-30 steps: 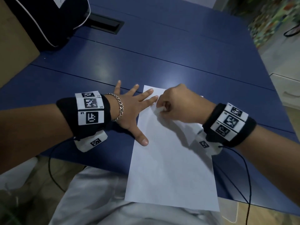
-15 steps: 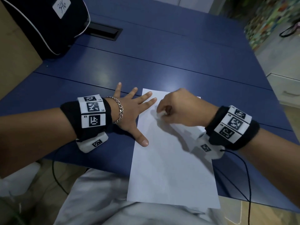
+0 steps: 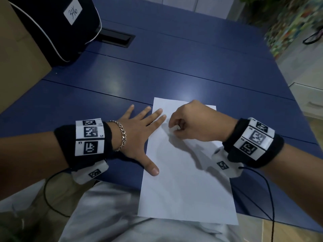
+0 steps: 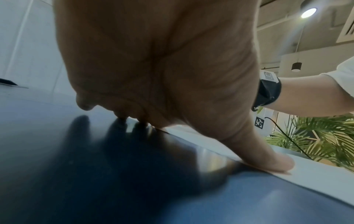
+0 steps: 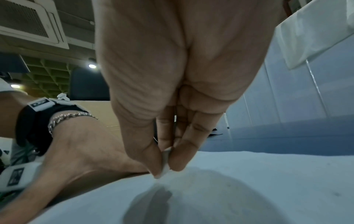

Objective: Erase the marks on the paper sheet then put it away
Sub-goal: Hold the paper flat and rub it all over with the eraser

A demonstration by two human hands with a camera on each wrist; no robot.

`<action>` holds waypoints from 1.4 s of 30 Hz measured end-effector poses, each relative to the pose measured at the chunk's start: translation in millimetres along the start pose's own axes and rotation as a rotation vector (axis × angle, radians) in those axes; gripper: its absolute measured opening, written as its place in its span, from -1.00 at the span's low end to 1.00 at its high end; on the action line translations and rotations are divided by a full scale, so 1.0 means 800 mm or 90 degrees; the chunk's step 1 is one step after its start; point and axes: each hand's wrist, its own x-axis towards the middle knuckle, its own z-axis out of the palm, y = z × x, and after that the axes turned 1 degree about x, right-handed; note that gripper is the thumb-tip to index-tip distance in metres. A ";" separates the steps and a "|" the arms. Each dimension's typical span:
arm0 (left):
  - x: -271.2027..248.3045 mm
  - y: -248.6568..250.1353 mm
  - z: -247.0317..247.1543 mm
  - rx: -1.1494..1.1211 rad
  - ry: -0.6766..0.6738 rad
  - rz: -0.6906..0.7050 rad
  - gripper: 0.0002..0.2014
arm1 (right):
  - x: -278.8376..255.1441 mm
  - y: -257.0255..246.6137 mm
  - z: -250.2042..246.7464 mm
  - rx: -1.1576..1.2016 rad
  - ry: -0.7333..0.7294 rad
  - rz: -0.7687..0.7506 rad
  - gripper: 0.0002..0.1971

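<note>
1. Hanging over the near table edge toward the person's lap, the near short end of the white paper sheet [image 3: 185,172] is left unsupported; the rest of the sheet lies flat on the blue table [image 3: 157,70].
2. The sheet's long axis is run from the person outward, tilted slightly, with its far short edge pointing away across the table.
3. The left hand [image 3: 139,137] is laid flat and spread, palm down. Its thumb and two fingertips are pressed on the sheet's left margin, while the palm rests on the table; nothing is gripped. This is judged to be bracing, so that the sheet is kept from sliding or buckling under rubbing.
4. A small white eraser [image 5: 165,166] is pinched between the thumb and curled fingers of the right hand [image 3: 194,123] and is set against the upper part of the sheet, near the left fingertips.
5. No marks can be made out on the sheet.
6. Farther off, a black bag [image 3: 52,27] with a numbered tag is stood at the table's far left corner.
</note>
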 end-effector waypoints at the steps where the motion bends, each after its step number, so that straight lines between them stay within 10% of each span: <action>1: 0.000 0.001 0.000 0.000 -0.003 -0.007 0.65 | 0.004 -0.002 -0.001 0.008 0.006 -0.002 -0.78; 7: 0.003 0.004 -0.003 -0.006 -0.020 -0.029 0.69 | 0.022 0.007 -0.001 -0.003 0.050 0.024 -0.83; 12: 0.004 0.006 -0.005 -0.005 -0.032 -0.039 0.71 | -0.002 -0.020 0.002 0.104 -0.171 -0.043 -0.83; 17: 0.003 0.007 -0.008 -0.009 -0.041 -0.039 0.71 | 0.026 0.014 -0.009 0.010 0.031 0.025 -0.86; 22: 0.002 0.009 -0.008 -0.001 -0.041 -0.040 0.71 | 0.000 -0.020 0.012 -0.011 -0.077 -0.057 -0.89; 42: -0.004 0.008 0.001 -0.050 -0.024 -0.039 0.66 | -0.001 -0.035 0.030 -0.004 0.054 0.040 -0.89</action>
